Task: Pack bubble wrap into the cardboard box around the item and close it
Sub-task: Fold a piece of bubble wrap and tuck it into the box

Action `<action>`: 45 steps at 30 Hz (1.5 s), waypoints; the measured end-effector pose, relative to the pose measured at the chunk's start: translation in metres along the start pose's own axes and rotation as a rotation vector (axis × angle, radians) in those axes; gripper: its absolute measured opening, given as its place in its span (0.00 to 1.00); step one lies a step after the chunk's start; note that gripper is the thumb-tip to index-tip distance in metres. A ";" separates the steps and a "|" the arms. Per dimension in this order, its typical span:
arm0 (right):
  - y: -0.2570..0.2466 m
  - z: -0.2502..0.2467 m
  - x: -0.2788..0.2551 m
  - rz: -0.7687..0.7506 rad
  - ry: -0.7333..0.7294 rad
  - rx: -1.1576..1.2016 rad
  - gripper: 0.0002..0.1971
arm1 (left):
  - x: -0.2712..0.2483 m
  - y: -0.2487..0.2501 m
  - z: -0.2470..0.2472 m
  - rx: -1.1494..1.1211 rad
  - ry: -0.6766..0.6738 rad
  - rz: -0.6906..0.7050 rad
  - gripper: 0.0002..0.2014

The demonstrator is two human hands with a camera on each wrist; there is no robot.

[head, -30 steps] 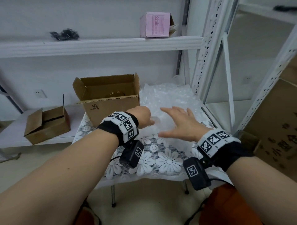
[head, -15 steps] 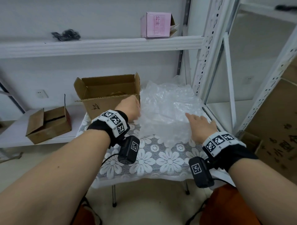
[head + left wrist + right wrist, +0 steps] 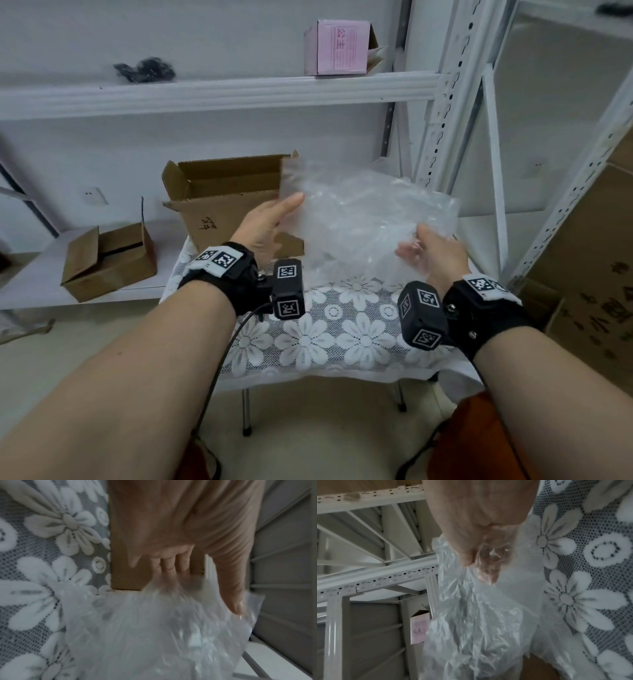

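- The left hand (image 3: 265,224) pinches the left edge of the bubble wrap (image 3: 363,219), thumb in front, fingers behind;
- The right hand (image 3: 433,253) grips its right side;
- The wrap is held up above the table (image 3: 342,335), just right of the open cardboard box (image 3: 219,205).

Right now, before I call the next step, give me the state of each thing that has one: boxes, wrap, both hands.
cardboard box: on the table, flaps open, upright.
bubble wrap: lifted, held between both hands, beside the box, not in it.
left hand: grips the wrap's left edge.
right hand: grips the wrap's right side.
small cardboard box: on the low shelf, flaps open.
pink box: on the upper shelf, one end flap open.
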State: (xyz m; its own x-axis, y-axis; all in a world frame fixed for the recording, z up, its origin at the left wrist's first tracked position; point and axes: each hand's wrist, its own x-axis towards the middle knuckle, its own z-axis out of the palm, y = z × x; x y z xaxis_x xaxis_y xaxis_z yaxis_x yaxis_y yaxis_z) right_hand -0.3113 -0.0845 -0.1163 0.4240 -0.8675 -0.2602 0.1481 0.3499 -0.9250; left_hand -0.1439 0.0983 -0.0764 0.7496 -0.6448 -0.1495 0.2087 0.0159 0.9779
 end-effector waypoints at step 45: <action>0.042 -0.011 0.002 -0.138 -0.089 -0.797 0.26 | -0.002 -0.051 0.023 1.384 -0.230 0.343 0.46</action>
State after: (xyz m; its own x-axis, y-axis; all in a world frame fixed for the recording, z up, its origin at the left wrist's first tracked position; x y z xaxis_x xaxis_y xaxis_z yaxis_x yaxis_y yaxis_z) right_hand -0.3141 -0.0756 -0.1587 0.5233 -0.8410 -0.1373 -0.4620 -0.1446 -0.8750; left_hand -0.1707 0.0809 -0.1223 0.4936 -0.8696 0.0135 -0.8218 -0.4613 0.3344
